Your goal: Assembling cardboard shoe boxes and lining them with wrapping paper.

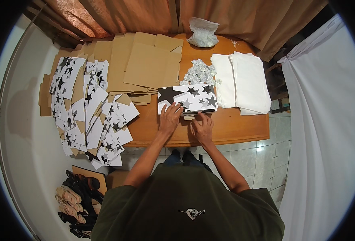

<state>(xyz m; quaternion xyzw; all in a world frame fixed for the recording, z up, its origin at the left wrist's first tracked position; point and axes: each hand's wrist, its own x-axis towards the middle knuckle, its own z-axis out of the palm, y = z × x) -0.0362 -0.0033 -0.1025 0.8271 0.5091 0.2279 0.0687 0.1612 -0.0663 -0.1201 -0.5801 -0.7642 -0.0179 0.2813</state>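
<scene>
A white cardboard box (193,97) printed with black and grey stars sits near the table's front edge, its lid lying over the top. My left hand (170,119) rests on its front left corner, fingers stretched out over the lid's edge. At the front side, a small cardboard flap (189,117) sticks out toward me. Beside that flap is my right hand (202,128), its fingers apart and slightly bent against the front of the box. Nothing visible is gripped in either hand. Just behind the box lies a pile of small whitish packets (199,72).
Star-printed cardboard pieces (93,100) overlap on the left, beside stacked brown cardboard sheets (151,64). White paper stacks (249,80) lie right on the wooden table (241,126). A clear plastic bag (203,33) stands at the back. Shoes (77,197) are piled lower left.
</scene>
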